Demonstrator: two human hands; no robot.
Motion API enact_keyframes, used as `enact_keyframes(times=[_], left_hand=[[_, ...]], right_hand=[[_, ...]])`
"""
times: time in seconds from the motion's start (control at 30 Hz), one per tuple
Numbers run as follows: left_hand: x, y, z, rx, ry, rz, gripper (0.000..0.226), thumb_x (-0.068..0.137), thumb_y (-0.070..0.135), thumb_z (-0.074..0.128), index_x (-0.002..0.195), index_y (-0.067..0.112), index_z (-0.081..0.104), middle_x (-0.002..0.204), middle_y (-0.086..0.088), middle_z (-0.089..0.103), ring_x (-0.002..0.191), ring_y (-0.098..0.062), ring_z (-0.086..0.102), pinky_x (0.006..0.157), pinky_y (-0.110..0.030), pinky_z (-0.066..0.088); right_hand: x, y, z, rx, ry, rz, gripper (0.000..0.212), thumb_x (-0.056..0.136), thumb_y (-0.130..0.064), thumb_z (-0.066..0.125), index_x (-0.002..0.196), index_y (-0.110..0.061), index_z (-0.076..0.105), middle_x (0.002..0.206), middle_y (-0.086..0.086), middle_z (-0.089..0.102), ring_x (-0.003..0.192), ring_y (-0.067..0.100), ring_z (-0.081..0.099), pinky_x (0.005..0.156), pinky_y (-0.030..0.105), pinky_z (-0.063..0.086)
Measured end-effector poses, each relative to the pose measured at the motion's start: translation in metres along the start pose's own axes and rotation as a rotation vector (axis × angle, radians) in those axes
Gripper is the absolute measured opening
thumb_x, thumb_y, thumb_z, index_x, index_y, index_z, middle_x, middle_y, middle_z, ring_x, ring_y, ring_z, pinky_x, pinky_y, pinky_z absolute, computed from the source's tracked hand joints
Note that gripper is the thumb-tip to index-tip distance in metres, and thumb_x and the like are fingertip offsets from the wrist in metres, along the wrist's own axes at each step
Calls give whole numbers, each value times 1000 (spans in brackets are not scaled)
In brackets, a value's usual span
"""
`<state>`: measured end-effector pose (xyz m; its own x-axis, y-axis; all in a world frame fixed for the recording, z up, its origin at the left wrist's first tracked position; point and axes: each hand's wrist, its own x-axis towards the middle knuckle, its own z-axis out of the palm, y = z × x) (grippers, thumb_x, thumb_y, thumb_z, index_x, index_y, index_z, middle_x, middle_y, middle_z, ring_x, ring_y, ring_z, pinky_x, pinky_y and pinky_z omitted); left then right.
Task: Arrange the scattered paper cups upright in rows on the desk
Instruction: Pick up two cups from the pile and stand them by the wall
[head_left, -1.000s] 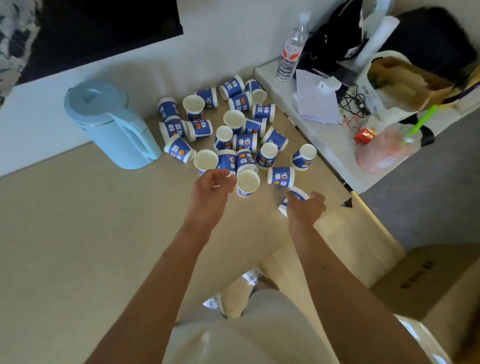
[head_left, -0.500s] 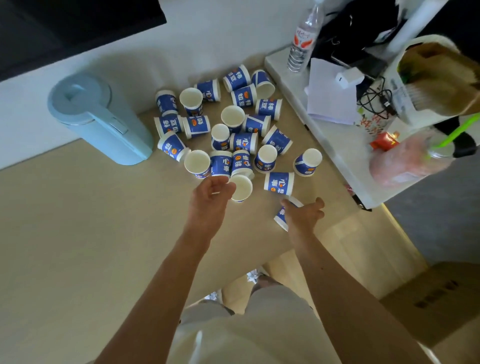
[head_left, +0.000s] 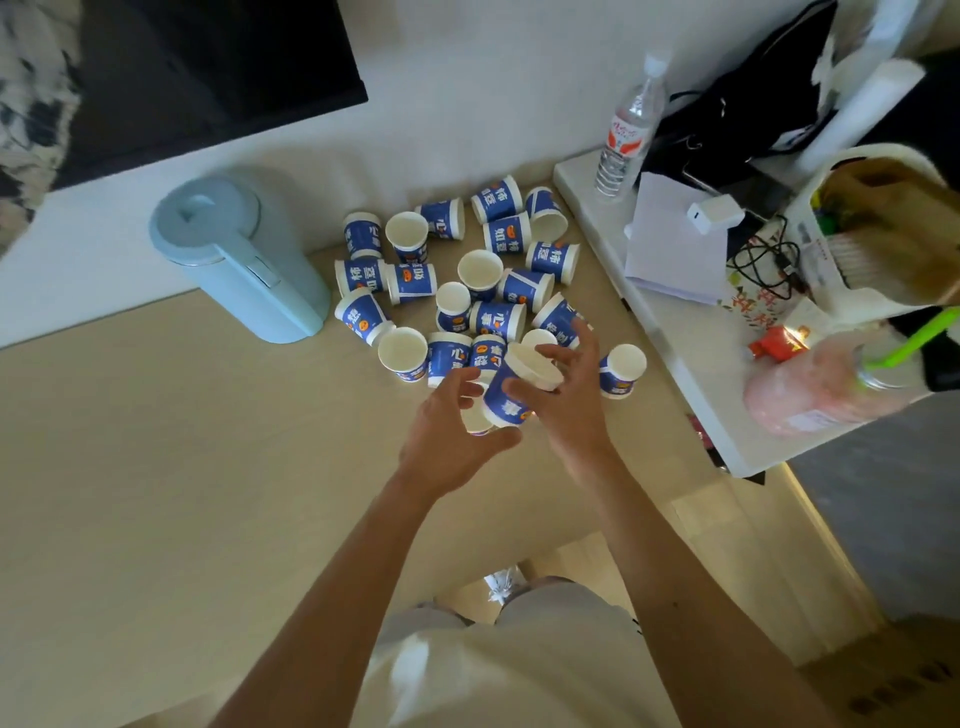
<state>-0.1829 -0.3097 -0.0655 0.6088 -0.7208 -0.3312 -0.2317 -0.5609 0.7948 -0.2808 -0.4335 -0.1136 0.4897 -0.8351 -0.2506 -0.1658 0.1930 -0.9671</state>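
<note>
So, one paper cup (head_left: 506, 402) is up off the desk (head_left: 156, 493), well to the right of the pale blue kettle (head_left: 244, 260), at the near edge of the pile of cups (head_left: 483, 291). The right hand (head_left: 569, 415) has it, thumb across the blue side and fingers spread over the white rim. It's tilted: the long axis runs from the base, low and toward the kettle, up to the mouth, high and away from it.

The left hand (head_left: 452, 431) is cupped just on the kettle side of that base, fingers curled. Whether it actually touches the cup, I can't tell.

That's the relation to watch: base toward the left hand, mouth toward the right, so a short turn should stand it upright, I'd judge.

No rows begun. Most cups lie on their sides; a few stand mouth-up. The beige desk runs on in front of the kettle toward the person — a likely spot for a row. Beyond the pile from the kettle sits a cluttered white side table (head_left: 675, 374).
</note>
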Motion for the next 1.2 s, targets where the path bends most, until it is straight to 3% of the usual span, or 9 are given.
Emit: enact_keyframes(times=[0.17,0.27,0.33,0.47,0.53,0.63,0.83,1.07,1.2], left_hand=[[-6,1,-4,-23,217,109,67,71,26,91,129,14,60,115,5,71,98,-10,65,81,-11,48],[-12,-4,-9,-37,304,84,55,73,25,90,121,14,63,108,3,72,93,-17,67,79,-20,51],[-15,-13,-14,-68,377,29,52,73,24,90,116,14,62,105,4,72,93,-19,67,81,-27,52],[-28,-31,-21,-142,548,-112,55,68,26,91,112,17,59,98,13,68,93,-15,67,77,-28,52],[-36,-37,-23,-168,603,-155,55,67,25,91,110,20,58,97,20,66,93,-14,66,76,-28,52],[-46,-44,-23,-191,652,-178,57,67,22,92,113,17,58,101,12,69,97,-19,68,80,-36,58],[-66,-46,-19,-198,722,-195,58,66,21,93,111,21,56,103,11,70,93,-14,71,77,-31,59],[-88,-56,-21,-224,775,-246,59,67,21,92,115,18,57,105,10,71,95,-14,71,80,-36,60],[-97,-61,-28,-273,807,-257,57,67,22,92,112,23,57,104,15,71,95,-6,71,78,-27,58]], right_hand=[[1,-12,18,17,-270,-100,117,61,-27,91,156,-34,24,120,-6,64,114,5,65,81,24,58],[3,-13,22,68,-415,-104,98,69,-36,86,148,-43,29,122,-10,64,122,9,63,94,30,57],[6,-10,22,154,-349,-80,80,75,-44,77,144,-39,37,125,-2,64,120,10,63,100,31,54],[5,17,24,34,-119,-24,87,66,-52,79,140,-22,46,129,1,57,117,6,58,103,31,51],[4,37,27,-161,-169,-48,91,66,-42,89,142,-25,42,139,4,48,125,11,51,106,31,45],[8,62,34,-519,-235,-133,108,61,-29,97,148,-9,36,149,13,40,138,27,38,115,41,35],[8,75,49,-901,-215,-194,102,61,-42,93,143,-11,40,143,13,45,134,33,42,104,45,45],[9,80,59,-921,-165,-238,89,69,-38,91,139,-9,44,135,14,55,124,35,53,97,49,47],[2,73,63,-764,-111,-287,80,63,-31,91,128,-5,51,124,13,60,115,36,58,95,49,48]])
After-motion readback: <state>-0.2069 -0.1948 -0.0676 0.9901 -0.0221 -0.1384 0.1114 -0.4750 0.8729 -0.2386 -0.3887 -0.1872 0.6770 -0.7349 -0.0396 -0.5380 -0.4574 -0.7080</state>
